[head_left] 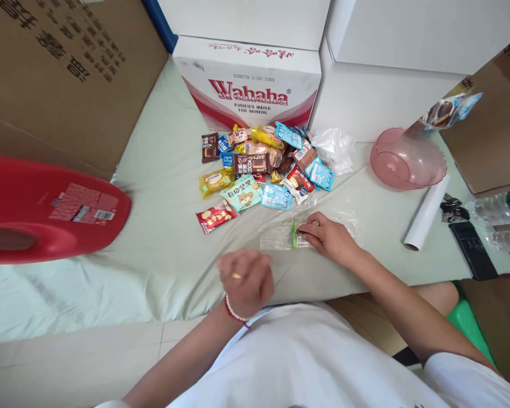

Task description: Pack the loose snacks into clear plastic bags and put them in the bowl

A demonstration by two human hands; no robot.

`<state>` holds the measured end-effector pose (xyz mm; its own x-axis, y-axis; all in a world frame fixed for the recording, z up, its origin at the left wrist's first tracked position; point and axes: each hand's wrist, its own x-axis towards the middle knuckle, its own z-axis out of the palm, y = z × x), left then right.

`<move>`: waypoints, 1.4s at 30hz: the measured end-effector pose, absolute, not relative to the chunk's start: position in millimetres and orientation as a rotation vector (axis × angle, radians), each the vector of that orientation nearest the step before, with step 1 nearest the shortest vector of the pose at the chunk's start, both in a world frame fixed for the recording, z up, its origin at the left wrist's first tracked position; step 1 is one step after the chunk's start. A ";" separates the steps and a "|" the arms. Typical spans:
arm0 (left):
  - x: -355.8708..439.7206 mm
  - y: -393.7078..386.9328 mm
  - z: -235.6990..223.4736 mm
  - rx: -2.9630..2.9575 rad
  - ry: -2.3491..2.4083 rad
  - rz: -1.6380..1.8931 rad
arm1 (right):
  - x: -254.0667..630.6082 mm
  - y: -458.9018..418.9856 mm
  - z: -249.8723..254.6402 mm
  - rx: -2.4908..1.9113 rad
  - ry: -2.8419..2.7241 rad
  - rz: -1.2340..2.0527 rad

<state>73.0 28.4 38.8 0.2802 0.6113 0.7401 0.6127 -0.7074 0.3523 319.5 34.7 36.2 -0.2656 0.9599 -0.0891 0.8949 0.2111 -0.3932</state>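
Note:
My right hand point(329, 237) pinches a small green-edged snack packet point(296, 236) at the table's front part. This packet lies over a clear plastic bag point(276, 235) spread flat on the cloth. My left hand point(246, 280), a little blurred, is curled closed above the table edge, with a ring and a beaded bracelet on it. What its fingers hold, if anything, is hidden. Beyond both hands lies a pile of wrapped snacks point(251, 164), among them a mint-green packet point(243, 193), a red packet point(216, 216) and a light-blue packet point(276, 196).
Behind the snacks stands a Wahaha water carton point(255, 85), with crumpled clear plastic point(334, 147) beside it. At right are a pink bowl point(391, 161), a white roll point(425, 215), a black phone point(471, 249) and bottles point(499, 208). A red jug point(68, 209) occupies the left.

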 end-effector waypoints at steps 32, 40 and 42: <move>88.7 64.4 -2.0 -2.983 -1.804 -1.419 | 334.5 3.5 33.9 -1.444 -2.580 0.466; 98.5 84.4 12.8 -2.802 -2.052 -0.966 | 329.9 -0.7 45.2 -1.533 -2.568 0.429; 96.8 76.4 14.5 -2.944 -1.938 -0.793 | 329.5 -3.5 49.4 -1.536 -2.547 0.440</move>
<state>96.8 76.4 14.5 0.3646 0.9263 0.0950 0.7272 -0.3470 0.5922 329.5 -3.5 49.4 -0.4712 0.8813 -0.0346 0.8419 0.4378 -0.3156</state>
